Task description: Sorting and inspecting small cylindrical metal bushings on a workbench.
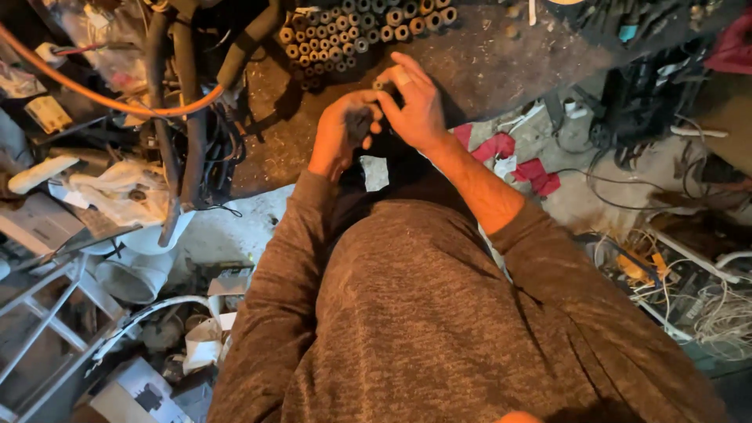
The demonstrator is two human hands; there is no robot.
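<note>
Small dark ring (379,84) between fingertips

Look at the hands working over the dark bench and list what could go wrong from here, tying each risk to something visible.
1. The right hand pinches a small ring-shaped part at its fingertips only; it could slip and vanish into the clutter on the floor.
2. The left hand works close to the packed rows of small tubes; a nudge might scatter them.
3. Dim lighting makes fine handling error-prone.
</note>
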